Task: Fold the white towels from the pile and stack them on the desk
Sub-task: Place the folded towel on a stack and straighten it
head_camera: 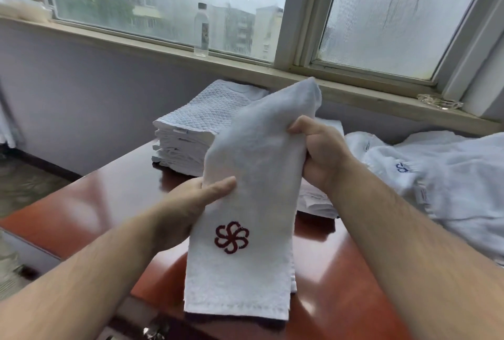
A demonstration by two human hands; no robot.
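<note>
Head cam has me mid-fold: my left hand (pixel 196 198) pinches one edge of a white towel (pixel 245 217) with a red logo, my right hand (pixel 319 154) grips the other, held up over the desk (pixel 341 271). Folded stack (pixel 191 132) behind it looks decent already, but the unfolded pile (pixel 441 176) on my right says plenty left.

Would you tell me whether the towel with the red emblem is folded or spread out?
Folded: the towel hangs as a narrow doubled strip, layered edges showing at its bottom, held in both hands.
</note>
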